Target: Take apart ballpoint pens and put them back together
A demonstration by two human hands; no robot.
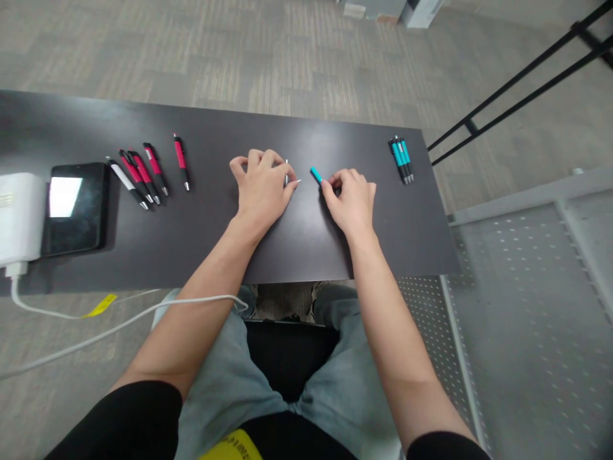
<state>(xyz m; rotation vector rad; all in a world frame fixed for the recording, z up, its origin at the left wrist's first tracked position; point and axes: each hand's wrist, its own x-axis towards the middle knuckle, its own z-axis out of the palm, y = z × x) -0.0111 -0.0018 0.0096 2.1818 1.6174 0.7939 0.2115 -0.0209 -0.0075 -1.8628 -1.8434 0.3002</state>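
Note:
My left hand [261,186] rests on the dark table [201,236] with its fingers curled around a small silver pen part [293,181], whose tip pokes out to the right. My right hand [350,199] lies just to the right, fingers pinched on a teal pen barrel [316,174] that sticks out up and left. The two pieces point toward each other with a small gap between them. Most of each piece is hidden inside the fingers.
Several red pens and a white one [143,171] lie at the left, with a single red pen [181,161] beside them. A bunch of teal pens [401,159] lies at the right. A black phone [75,206] and a white charger [16,217] with cable sit far left.

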